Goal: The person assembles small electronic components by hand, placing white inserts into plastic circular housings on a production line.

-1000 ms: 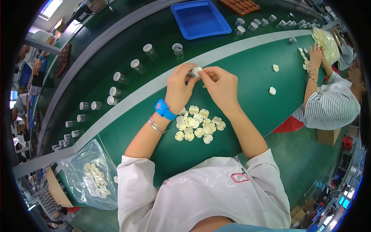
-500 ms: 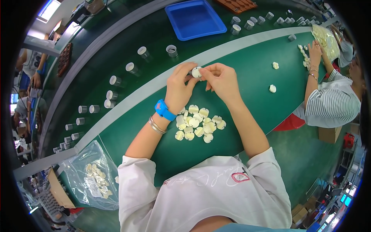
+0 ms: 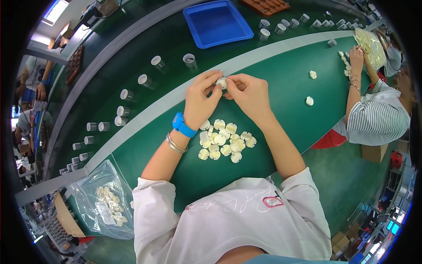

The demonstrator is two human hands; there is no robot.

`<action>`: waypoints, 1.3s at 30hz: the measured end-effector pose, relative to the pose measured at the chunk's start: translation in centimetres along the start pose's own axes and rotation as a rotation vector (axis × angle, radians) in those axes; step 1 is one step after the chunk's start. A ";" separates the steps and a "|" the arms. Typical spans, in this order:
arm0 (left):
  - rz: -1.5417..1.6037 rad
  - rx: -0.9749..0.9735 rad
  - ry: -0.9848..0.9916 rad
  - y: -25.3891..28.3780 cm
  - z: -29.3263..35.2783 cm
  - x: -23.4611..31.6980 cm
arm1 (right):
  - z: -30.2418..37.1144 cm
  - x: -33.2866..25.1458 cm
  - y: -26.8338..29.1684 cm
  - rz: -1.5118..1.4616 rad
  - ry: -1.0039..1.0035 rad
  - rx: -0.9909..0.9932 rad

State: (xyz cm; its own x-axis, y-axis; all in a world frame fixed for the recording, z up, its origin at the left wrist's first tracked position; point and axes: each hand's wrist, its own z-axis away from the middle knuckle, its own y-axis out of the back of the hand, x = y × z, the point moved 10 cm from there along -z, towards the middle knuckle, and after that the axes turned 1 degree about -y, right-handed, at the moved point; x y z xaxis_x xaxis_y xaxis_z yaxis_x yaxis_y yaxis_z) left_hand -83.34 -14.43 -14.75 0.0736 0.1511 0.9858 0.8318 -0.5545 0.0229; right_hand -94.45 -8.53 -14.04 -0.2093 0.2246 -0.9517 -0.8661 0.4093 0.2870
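Note:
Near the grey rail, my left hand (image 3: 201,97) is closed around a small metal cup, mostly hidden by the fingers. A cream-coloured round cap (image 3: 222,82) with small holes shows at the cup's end, facing up. The fingertips of my right hand (image 3: 251,97) are pinched at the cap's right edge, and my left thumb lies against it too. Between my forearms, a loose pile of similar cream caps (image 3: 226,138) rests on the green table (image 3: 281,123).
Beyond the grey rail (image 3: 154,100), a dark green conveyor carries metal cups (image 3: 189,60) and a blue tray (image 3: 218,24). A clear bag (image 3: 107,202) of cream pieces lies at left. Two small cap stacks (image 3: 310,101) stand right, nearer a co-worker (image 3: 373,110) in stripes.
The cups and blue tray on the conveyor have shifted left. My hands have moved slightly left, and my left thumb has come onto the cap.

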 end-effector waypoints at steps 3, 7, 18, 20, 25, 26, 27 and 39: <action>-0.003 0.019 0.063 0.1 0.0 -0.1 | -0.1 -0.3 0.0 0.146 0.100 0.048; -0.013 0.059 0.118 0.5 -0.1 -0.7 | 0.0 -1.1 -0.3 0.263 0.217 0.071; -0.249 -0.277 -0.136 -0.8 -0.1 2.4 | -0.5 0.4 -0.7 0.169 -0.162 -0.110; -0.376 -0.269 -0.078 0.0 -0.6 1.8 | -0.7 -0.8 -1.4 0.183 0.048 -0.111; -0.880 0.247 -0.412 8.6 -5.1 4.4 | -0.1 -2.2 -1.0 0.161 0.083 -0.227; -1.009 0.250 -0.315 10.3 -6.6 2.2 | 0.7 -2.2 -2.5 0.241 0.214 -0.400; -1.084 0.236 -0.302 10.9 -7.8 1.0 | 1.8 -2.2 -4.0 0.321 0.341 -0.572; -1.621 0.238 -0.028 13.7 -8.7 -4.2 | 4.9 0.0 -7.4 0.578 0.228 -0.801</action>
State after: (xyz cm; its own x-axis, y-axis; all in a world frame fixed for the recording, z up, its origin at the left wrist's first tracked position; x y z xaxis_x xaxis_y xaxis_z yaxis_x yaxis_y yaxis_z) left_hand -77.07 -29.74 -17.18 -0.9016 0.4302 -0.0445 0.1059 0.3195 0.9417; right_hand -85.79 -7.23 -15.60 -0.7017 -0.0079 -0.7124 -0.6369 -0.4410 0.6323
